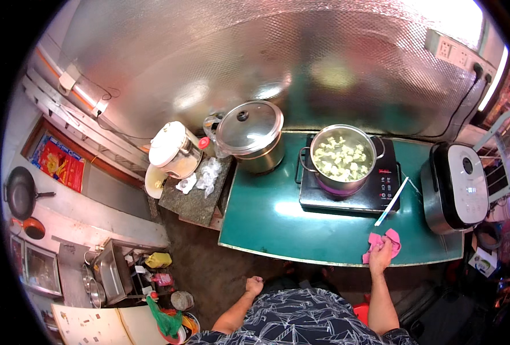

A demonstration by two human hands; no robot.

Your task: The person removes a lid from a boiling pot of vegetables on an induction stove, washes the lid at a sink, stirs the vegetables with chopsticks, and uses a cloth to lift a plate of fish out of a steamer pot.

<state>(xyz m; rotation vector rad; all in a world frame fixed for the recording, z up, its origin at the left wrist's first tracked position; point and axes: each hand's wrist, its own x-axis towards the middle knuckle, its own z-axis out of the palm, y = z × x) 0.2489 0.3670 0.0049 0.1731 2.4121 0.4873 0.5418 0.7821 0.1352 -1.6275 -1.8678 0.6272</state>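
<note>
My right hand (pixel 381 255) grips a pink cloth (pixel 392 239) against the front edge of the green tabletop (pixel 259 215). My left hand (pixel 254 285) hangs low in front of the table, fingers curled, with nothing visible in it. Beyond the cloth lies a slim white stick with a blue end (pixel 391 202), partly over the corner of a black electric cooktop (pixel 345 204). On the lit cooktop stands an uncovered two-handled steel pot (pixel 343 186). Pale green cauliflower florets (pixel 340 159) sit in liquid inside it.
A large lidded steel pot (pixel 259 159) stands at the table's left end, near a white-lidded cooker (pixel 168 148) on a side stand. To the right is a multicooker (pixel 457 189). Power cords run from a wall socket strip (pixel 455 51). A steel sink (pixel 115 271) is at far left.
</note>
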